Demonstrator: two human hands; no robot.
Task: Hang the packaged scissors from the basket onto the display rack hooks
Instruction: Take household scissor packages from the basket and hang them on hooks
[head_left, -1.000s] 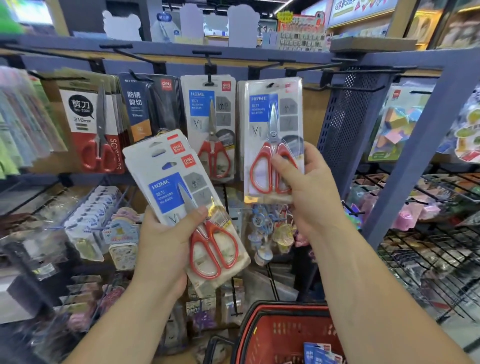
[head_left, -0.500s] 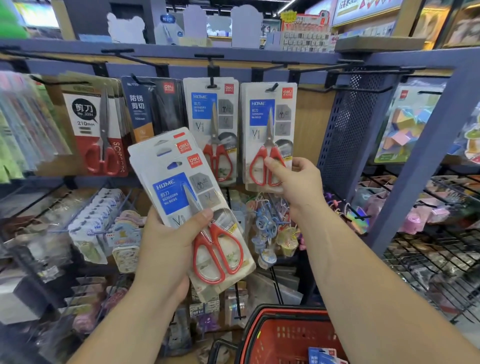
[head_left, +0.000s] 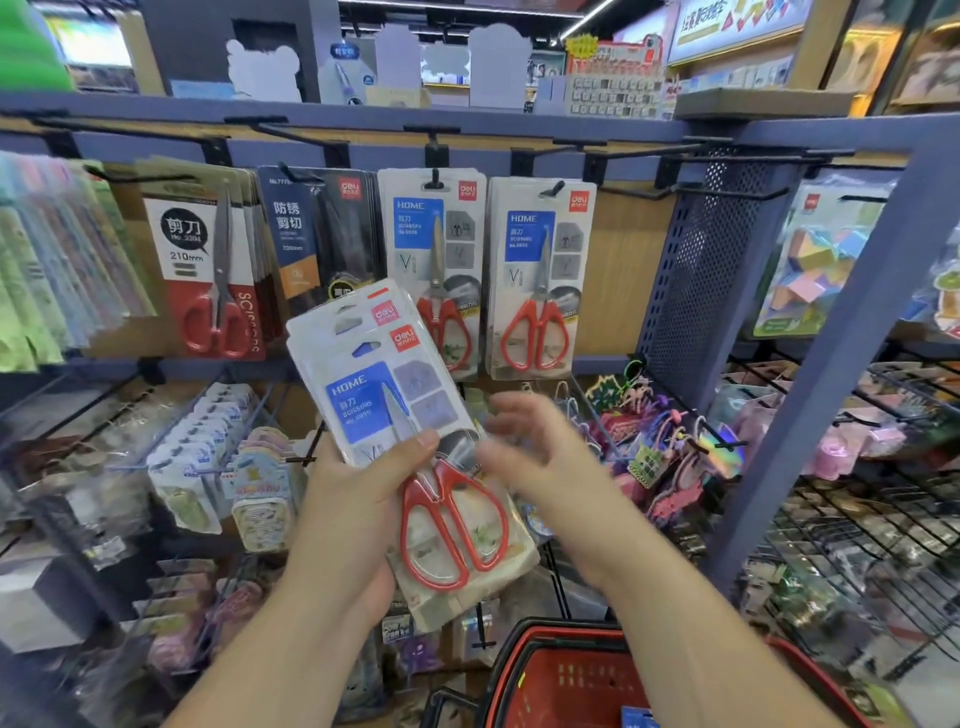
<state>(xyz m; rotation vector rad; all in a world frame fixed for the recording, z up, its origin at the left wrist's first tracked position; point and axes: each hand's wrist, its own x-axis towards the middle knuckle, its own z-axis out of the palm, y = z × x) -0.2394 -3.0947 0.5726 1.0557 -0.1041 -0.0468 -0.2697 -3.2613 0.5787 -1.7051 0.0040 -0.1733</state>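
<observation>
While two hung packs (head_left: 537, 280) of red-handled scissors fill the rack hooks in the upper middle of the frame, dark scissor packs (head_left: 317, 234) crowd the hooks to their left and a perforated panel (head_left: 711, 270) closes off the right. A bare hook (head_left: 644, 150) juts out between the hung packs and that panel. The red basket (head_left: 561, 675) sits at the bottom edge. The left hand (head_left: 353, 519) has its grip curled round a tilted stack of packaged scissors (head_left: 410, 415) at centre, thumb across the front. The right hand (head_left: 540, 457), blurred and loosely spread, holds nothing just beside the stack's right edge.
</observation>
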